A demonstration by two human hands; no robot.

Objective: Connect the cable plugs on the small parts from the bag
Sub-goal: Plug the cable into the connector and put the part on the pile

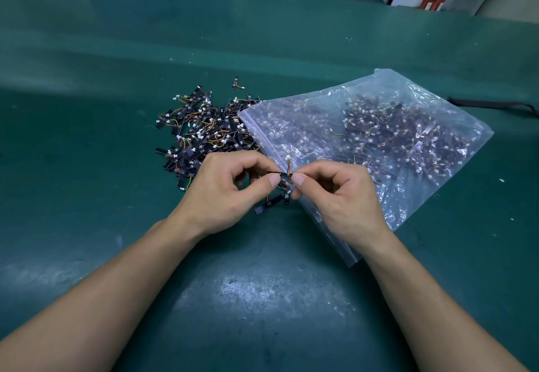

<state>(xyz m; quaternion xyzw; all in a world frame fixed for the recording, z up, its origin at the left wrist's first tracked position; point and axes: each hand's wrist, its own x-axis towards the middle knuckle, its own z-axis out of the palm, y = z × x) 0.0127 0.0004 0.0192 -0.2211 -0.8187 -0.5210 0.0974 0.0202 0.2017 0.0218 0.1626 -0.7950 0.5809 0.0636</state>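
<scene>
I am watching the two hands meeting at the centre of the frame. The left hand (224,188) is pinching one end of a small black strip part (275,173) between thumb and forefinger, with its other fingers curling in. The right hand (335,193) is pinching the other end the same way. The part's short orange-and-yellow cable (288,166) is rising from between the two thumbs, and its white plug (287,158) is sticking up free. Just below the hands, loose parts (267,206) are lying on the green mat (262,298). A heap of the same parts (204,132) is sitting left of centre, reaching the zip edge of the clear plastic bag (408,196). The bag is lying at centre right and holding many more. One stray part (236,82) is lying apart above the heap.
</scene>
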